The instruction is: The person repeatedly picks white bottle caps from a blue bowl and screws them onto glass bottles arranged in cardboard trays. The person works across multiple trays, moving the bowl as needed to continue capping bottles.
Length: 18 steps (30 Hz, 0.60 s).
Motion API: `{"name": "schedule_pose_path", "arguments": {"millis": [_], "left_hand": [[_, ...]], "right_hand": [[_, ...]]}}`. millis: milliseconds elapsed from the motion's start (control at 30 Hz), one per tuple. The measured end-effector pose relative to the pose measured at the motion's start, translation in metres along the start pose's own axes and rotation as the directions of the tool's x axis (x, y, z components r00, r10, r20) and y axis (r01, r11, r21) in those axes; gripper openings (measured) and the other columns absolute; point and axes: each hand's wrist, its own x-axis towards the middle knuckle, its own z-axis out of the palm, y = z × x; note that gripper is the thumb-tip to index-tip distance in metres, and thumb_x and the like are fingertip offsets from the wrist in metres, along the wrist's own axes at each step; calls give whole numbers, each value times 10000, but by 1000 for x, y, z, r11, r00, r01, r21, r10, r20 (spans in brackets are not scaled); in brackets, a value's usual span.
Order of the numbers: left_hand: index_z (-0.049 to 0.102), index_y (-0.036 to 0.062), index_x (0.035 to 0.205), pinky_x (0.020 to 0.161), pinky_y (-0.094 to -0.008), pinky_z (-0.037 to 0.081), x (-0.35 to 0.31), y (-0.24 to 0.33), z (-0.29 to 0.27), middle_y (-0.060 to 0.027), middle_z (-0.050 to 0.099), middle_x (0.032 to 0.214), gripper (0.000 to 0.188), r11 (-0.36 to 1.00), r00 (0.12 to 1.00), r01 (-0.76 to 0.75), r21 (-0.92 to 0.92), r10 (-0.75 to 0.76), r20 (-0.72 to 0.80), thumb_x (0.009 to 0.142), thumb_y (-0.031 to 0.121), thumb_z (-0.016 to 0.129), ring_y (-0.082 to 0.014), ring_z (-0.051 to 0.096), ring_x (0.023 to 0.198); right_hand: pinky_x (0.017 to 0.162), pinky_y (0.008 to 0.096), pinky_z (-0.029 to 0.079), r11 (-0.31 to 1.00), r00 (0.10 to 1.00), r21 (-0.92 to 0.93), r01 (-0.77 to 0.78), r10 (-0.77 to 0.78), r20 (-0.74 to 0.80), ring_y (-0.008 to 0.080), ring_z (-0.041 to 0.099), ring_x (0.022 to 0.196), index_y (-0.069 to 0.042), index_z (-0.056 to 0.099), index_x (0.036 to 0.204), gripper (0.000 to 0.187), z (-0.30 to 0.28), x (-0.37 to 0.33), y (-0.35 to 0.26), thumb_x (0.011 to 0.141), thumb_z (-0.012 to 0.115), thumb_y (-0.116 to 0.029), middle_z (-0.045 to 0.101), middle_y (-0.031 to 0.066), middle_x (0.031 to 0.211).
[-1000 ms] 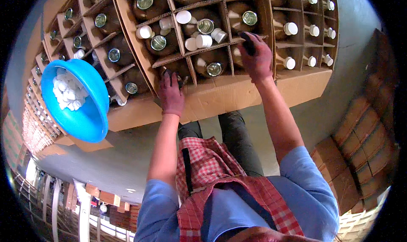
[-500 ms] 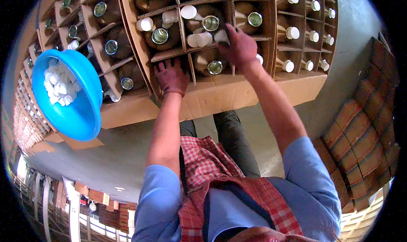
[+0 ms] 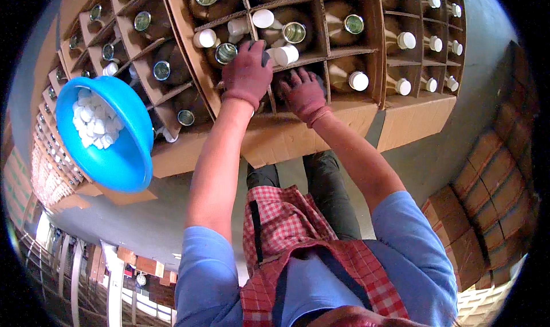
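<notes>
**Head View: Recorded Position of Both Hands**

Observed the left hand [image 3: 245, 75] in a dark red glove over the near left part of the middle carton [image 3: 321, 135], between an open bottle [image 3: 226, 53] on one side and a pair of loose white caps [image 3: 285, 55] on the other. Saw the left fingers bent forward and close together; could not tell whether clamped on a cap.

Found the right hand [image 3: 305, 95] (gloved likewise) lower, reaching into a front cell just left of a capped bottle [image 3: 358, 81]. Noted the right fingers spread apart and curled downward, tips in shadow; could not tell about any grip.

Located the loose white caps near an uncapped bottle [image 3: 294, 32] in the cell behind the right hand, with a larger-looking white cap [image 3: 263, 18] farther back, close to the left wall of that cell. Identified cardboard dividers [image 3: 344, 53] between the cells.

Logged at left a blue basin [image 3: 129, 166] containing a heap of small white caps [image 3: 94, 120], near the left carton [image 3: 183, 152]. Logged at right white-capped bottles [image 3: 406, 40] in the right carton [image 3: 421, 118], and stacked brown boxes [image 3: 484, 183] well apart.
</notes>
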Motion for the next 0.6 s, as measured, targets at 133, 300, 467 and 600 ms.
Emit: {"name": "schedule_pose_path", "arguments": {"millis": [133, 300, 467, 600], "left_hand": [[594, 125, 1032, 730, -437, 512, 36, 13, 3, -128, 590, 1056, 248, 976, 957, 7, 220, -70, 283, 804, 200, 534, -340, 621, 892], [565, 128, 1072, 766, -431, 510, 25, 6, 25, -125, 581, 1080, 253, 970, 912, -87, 229, -15, 411, 841, 166, 469, -317, 623, 930], [578, 106, 1059, 827, -421, 492, 42, 2, 25, -132, 610, 1077, 253, 944, 814, 5, 329, -195, 547, 857, 163, 438, -319, 595, 1006], [580, 90, 1041, 847, -422, 481, 50, 16, 24, -147, 603, 1110, 257, 944, 784, -47, 327, -168, 597, 862, 149, 405, -331, 585, 1018]], "right_hand": [[1018, 517, 283, 994, 993, -58, 96, -92, 71, 360, 414, 1209, -198, 524, 1225, 391, -12, -2, -2, 900, 385, -367, 486, 142, 1284], [990, 472, 336, 919, 979, 394, 14, 68, -193, 340, 465, 1155, -152, 572, 1157, 447, -15, -11, 7, 788, 582, -405, 540, 148, 1208], [830, 405, 475, 541, 781, 833, -114, 567, -262, 345, 570, 974, -92, 517, 1184, 533, -48, -27, 3, 733, 694, -314, 588, 153, 1056], [693, 398, 521, 806, 877, 382, -452, 480, 22, 318, 629, 875, -109, 386, 1293, 532, -77, 36, 0, 822, 577, -264, 594, 163, 1014]]}}
